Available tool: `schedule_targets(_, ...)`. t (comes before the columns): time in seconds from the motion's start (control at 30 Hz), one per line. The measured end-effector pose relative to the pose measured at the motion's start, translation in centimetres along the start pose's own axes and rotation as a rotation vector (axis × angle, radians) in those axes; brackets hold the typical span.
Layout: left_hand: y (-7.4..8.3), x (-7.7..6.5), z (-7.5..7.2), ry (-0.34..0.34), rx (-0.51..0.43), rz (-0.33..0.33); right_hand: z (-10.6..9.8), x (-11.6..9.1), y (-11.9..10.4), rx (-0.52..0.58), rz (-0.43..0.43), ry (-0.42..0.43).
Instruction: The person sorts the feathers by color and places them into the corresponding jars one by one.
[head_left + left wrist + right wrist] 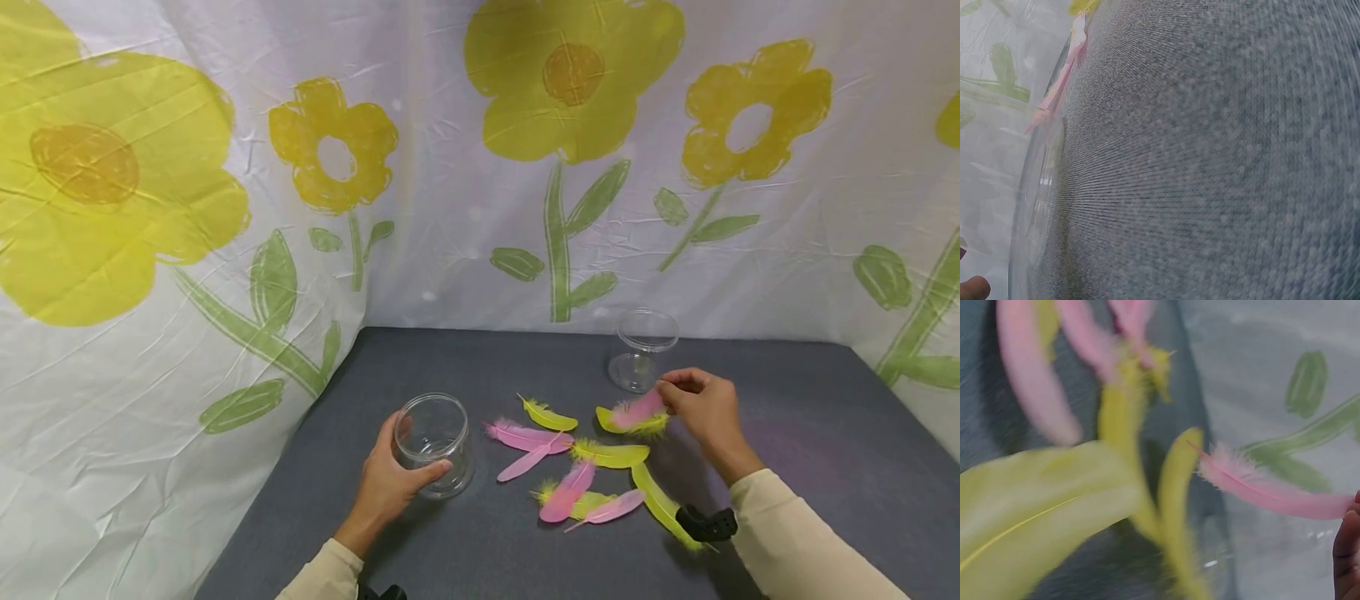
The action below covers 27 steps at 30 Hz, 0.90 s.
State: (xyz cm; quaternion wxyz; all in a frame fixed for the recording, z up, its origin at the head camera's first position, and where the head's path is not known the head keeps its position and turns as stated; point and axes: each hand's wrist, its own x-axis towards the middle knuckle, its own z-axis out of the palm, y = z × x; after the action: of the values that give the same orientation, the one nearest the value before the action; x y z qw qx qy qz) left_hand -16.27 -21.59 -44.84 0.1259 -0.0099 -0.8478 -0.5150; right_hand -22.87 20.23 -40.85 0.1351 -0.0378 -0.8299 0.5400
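My left hand grips a clear round jar with its thumb across the near side; the jar is upright and its mouth faces up. In the left wrist view, the wall of the jar and a fingertip show at the left edge. Between finger and thumb, my right hand pinches a pink feather by one end. That same pink feather stretches leftward from the fingertips in the right wrist view, fluffy end outermost. Below it in the head view lies a yellow feather.
Several pink and yellow feathers lie scattered on the dark table, among them a yellow feather beneath the right wrist. A second clear container stands at the back, just beyond the right hand. A flower-printed cloth hangs behind the table.
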Motion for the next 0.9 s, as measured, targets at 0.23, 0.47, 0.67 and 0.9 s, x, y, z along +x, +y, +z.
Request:
schedule_targets(0.23,0.1,0.0,0.0,0.003,0.004,-0.008,-0.3,0.1,-2.9,0.077,-0.036,0.01)
schedule_targets(0.47,-0.1,0.0,0.1,-0.001,-0.001,-0.004,0.2,-0.3,-6.0,0.162,-0.055,-0.017)
schedule_targets(0.67,-0.2,0.0,0.0,0.0,0.0,-0.001,1.6,-0.4,-8.9,0.25,-0.092,-0.049)
schedule_targets(0.9,-0.3,0.0,0.2,0.01,-0.004,0.005,3.8,-0.6,-11.8,0.368,-0.116,-0.116)
